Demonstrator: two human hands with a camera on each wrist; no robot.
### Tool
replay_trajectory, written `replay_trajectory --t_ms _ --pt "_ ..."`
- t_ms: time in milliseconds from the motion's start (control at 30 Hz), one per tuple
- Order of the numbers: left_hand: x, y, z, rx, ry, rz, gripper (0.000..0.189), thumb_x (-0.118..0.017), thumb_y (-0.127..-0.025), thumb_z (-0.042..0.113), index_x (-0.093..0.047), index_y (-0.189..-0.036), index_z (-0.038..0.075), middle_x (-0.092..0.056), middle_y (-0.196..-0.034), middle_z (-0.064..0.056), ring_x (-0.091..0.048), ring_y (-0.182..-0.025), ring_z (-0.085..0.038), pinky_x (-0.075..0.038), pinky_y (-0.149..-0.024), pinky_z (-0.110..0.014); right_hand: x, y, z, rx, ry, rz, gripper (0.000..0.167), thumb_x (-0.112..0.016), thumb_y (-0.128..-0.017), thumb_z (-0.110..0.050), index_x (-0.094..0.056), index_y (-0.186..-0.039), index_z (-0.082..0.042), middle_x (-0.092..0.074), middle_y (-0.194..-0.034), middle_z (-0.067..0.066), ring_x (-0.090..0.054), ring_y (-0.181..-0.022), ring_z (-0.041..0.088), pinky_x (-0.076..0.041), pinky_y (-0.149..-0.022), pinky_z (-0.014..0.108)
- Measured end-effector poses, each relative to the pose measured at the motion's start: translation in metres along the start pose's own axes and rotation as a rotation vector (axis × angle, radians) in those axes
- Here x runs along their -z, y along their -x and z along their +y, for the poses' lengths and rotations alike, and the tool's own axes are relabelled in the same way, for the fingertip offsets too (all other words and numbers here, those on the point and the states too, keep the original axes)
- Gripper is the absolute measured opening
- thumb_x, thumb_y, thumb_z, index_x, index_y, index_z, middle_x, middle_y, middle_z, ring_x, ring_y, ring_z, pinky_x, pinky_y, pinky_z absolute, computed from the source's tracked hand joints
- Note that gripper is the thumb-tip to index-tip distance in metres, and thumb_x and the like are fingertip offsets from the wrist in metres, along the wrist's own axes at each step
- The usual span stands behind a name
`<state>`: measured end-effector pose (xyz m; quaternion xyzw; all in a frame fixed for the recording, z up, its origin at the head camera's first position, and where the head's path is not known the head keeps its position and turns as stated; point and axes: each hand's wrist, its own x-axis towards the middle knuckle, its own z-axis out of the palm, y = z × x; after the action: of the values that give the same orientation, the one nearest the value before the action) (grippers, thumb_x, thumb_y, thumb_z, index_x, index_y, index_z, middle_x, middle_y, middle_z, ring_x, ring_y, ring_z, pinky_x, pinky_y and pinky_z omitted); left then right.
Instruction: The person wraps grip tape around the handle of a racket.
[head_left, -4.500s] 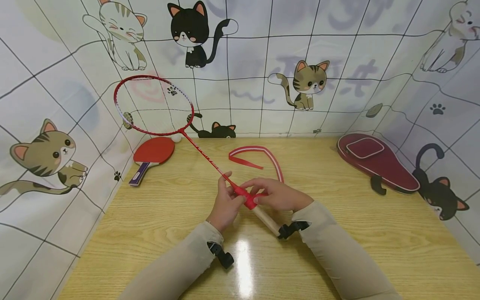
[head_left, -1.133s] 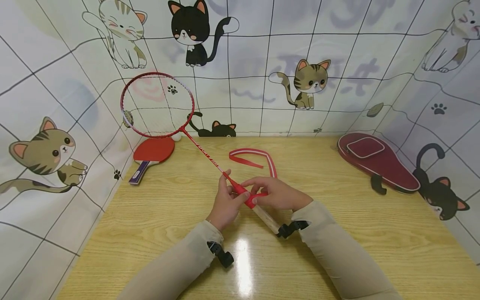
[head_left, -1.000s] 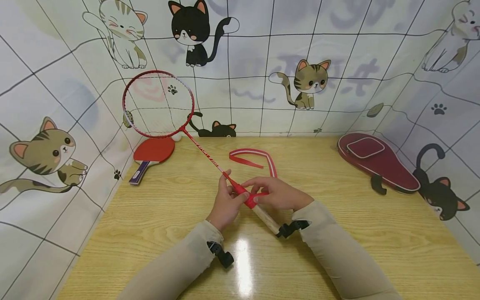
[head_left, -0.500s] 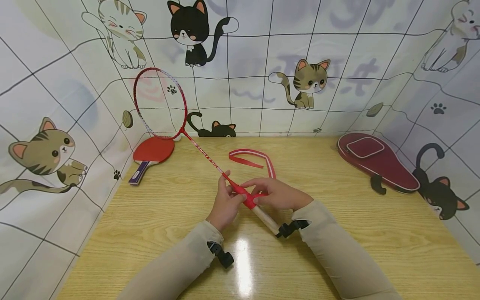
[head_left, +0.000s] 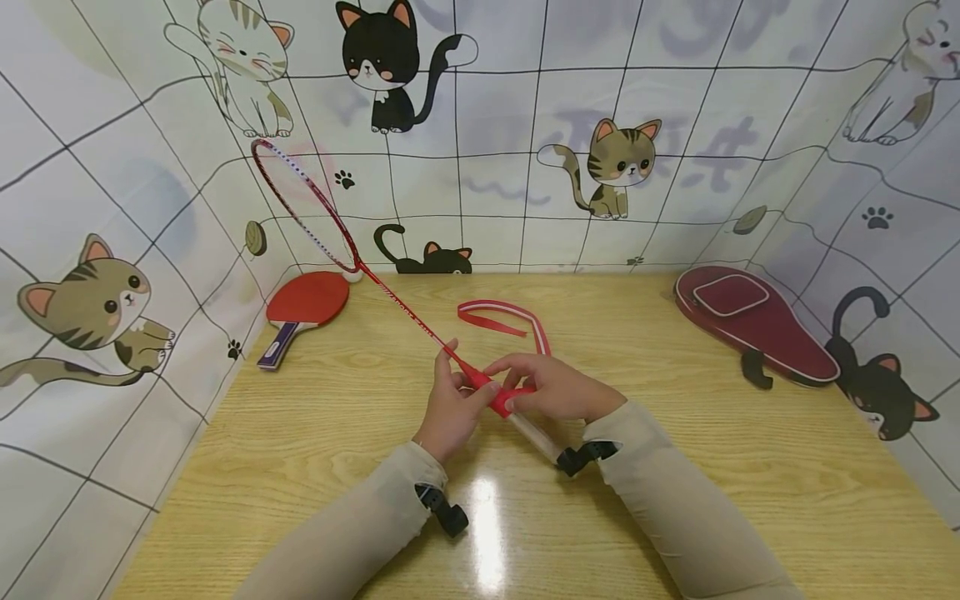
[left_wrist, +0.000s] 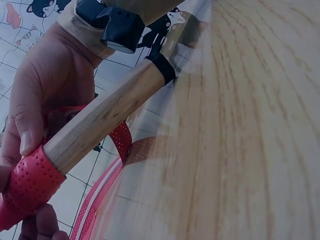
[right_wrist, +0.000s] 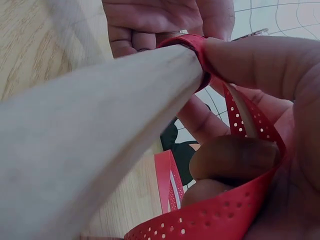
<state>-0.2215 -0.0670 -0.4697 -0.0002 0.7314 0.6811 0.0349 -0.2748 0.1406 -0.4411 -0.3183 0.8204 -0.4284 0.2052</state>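
A red badminton racket slants up to the left, its head seen nearly edge-on. My left hand holds it where the shaft meets the handle, thumb on top. Perforated red grip tape wraps the upper part of the handle; below it the bare wooden handle ends in a dark band and cap. At the lower edge of the wrap, my right hand pinches the tape with thumb and fingers. The unwound tape passes through the right fingers, and its white-striped tail lies curved on the table behind.
On the left of the wooden table lies a red table tennis bat with a white ball behind it. A dark red bat case lies at the right. Cat-patterned walls enclose the back and sides.
The racket has turned about its shaft, its head going from broad face to nearly edge-on. The tape's tail has been drawn slightly toward the right hand. Both hands keep nearly the same place.
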Motion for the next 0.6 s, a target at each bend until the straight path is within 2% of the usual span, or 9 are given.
replay_trajectory --t_ms 267,400,600 --pt "-0.0011 -0.0008 0.0001 -0.008 0.015 0.0 0.087 -0.073 -0.099 0.014 -0.016 -0.163 0.028 -0.068 -0.111 -0.018 -0.072 -0.09 -0.023 -0.056 -0.081 -0.035 -0.0016 0.0011 0.001 -0.007 -0.082 -0.003 0.051 -0.066 -0.098 -0.007 -0.062 -0.145 -0.024 -0.07 -0.109 0.005 -0.066 -0.095 0.028 -0.055 -0.081 0.042" --pt "-0.001 -0.0011 -0.0003 -0.005 0.035 -0.006 0.086 -0.071 -0.1 0.012 -0.015 -0.163 0.028 -0.068 -0.113 -0.018 -0.071 -0.091 -0.024 -0.055 -0.082 -0.037 -0.001 0.0018 -0.0003 -0.008 -0.099 -0.004 0.052 -0.066 -0.097 -0.007 -0.061 -0.147 -0.02 -0.07 -0.109 0.007 -0.065 -0.096 0.029 -0.055 -0.08 0.042" --pt "-0.0005 -0.0014 -0.0007 -0.005 0.065 -0.009 0.084 -0.068 -0.099 0.008 -0.016 -0.162 0.028 -0.069 -0.116 -0.018 -0.069 -0.09 -0.024 -0.051 -0.078 -0.034 -0.0007 0.0012 0.0001 -0.01 -0.099 -0.027 0.055 -0.065 -0.098 -0.003 -0.059 -0.149 -0.022 -0.073 -0.112 0.005 -0.067 -0.099 0.027 -0.055 -0.084 0.042"
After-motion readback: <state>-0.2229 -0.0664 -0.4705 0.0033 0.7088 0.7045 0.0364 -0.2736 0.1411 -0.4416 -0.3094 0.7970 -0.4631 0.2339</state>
